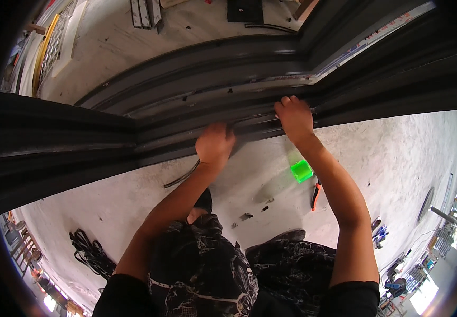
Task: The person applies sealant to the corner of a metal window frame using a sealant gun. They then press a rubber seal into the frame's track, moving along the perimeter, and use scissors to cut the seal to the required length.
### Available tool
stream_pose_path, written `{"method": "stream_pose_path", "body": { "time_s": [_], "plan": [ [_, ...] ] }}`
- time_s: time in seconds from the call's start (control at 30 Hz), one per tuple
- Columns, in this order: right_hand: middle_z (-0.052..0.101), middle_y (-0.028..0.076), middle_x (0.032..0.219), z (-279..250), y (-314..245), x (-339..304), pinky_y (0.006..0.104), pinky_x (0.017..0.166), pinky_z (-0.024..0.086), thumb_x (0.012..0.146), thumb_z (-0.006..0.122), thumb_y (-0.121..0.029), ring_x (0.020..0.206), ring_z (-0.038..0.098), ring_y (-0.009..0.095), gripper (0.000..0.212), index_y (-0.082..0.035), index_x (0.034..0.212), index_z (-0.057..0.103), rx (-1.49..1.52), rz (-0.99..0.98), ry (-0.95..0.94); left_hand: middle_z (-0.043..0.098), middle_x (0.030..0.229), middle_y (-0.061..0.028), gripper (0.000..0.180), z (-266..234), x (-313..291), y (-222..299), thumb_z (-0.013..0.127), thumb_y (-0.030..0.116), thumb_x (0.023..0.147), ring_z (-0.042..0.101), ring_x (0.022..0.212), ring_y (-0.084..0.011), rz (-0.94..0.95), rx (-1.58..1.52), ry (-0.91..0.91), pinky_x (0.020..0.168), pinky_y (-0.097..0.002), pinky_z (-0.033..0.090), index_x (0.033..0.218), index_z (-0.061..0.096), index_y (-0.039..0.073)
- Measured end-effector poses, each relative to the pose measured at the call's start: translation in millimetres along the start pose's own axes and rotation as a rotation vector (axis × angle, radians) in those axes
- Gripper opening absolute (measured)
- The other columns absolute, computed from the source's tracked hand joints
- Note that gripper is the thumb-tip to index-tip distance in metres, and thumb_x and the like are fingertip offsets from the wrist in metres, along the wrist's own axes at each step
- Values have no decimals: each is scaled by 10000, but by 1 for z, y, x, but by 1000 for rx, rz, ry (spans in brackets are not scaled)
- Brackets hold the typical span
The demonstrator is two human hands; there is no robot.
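Black patterned trousers point(202, 269) fill six o'clock, beyond them a dark frame point(64, 138) crossing twelve, where the blurred left hand point(215, 144) at eleven and right hand point(295, 117) at two sit curled, grip impossible to tell.

From my end I see a dark grey, matte frame point(178, 117) spanning the whole view, its long members ribbed with parallel ridges and grooves. I count two inner corners, left and right of centre, joined by a straight middle stretch. A printed, pale band point(372, 42) runs along the upper right member. I make out a thin line in a groove mid-stretch, too fine for me to identify.
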State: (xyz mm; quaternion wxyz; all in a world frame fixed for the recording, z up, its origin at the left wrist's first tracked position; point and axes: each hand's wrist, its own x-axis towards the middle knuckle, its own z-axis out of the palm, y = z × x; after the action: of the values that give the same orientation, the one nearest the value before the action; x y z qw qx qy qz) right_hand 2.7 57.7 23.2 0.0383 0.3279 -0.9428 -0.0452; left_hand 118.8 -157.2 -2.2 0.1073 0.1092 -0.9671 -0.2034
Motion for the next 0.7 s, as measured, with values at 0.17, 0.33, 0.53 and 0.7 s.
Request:
{"method": "stream_pose_path", "body": {
  "time_s": [0.17, 0.33, 0.53, 0.7],
  "plan": [
    [597, 19, 868, -4, -3, 1, 345, 753, 500, 785, 616, -186, 917, 593, 212, 44, -152, 794, 642, 58, 32, -27, 671, 821, -129, 354, -48, 17, 4, 720, 333, 798, 650, 757, -337, 26, -104, -471, 640, -424, 511, 1018, 673, 61],
    [586, 26, 837, -5, -51, 16, 321, 711, 499, 729, 636, -147, 872, 594, 205, 28, -147, 757, 637, 189, -227, 61, 682, 902, -164, 345, -90, 2, -37, 666, 327, 869, 654, 830, -355, -116, -240, -668, 712, -433, 510, 1104, 662, 74],
    [561, 19, 777, -10, -80, 31, 313, 695, 496, 679, 643, -134, 805, 579, 203, 71, -126, 748, 633, 285, -283, 154, 684, 983, -165, 244, -112, -13, -103, 603, 251, 931, 650, 888, -365, -137, -56, -437, 746, -428, 510, 1094, 665, 81],
    [556, 29, 788, -7, -92, 33, 332, 684, 505, 718, 706, -154, 811, 576, 228, 106, -121, 781, 628, 275, -209, 103, 674, 1003, -158, 211, -116, -23, -123, 606, 222, 930, 640, 879, -364, -151, 24, -343, 737, -427, 509, 1061, 676, 71]
  ]
}}
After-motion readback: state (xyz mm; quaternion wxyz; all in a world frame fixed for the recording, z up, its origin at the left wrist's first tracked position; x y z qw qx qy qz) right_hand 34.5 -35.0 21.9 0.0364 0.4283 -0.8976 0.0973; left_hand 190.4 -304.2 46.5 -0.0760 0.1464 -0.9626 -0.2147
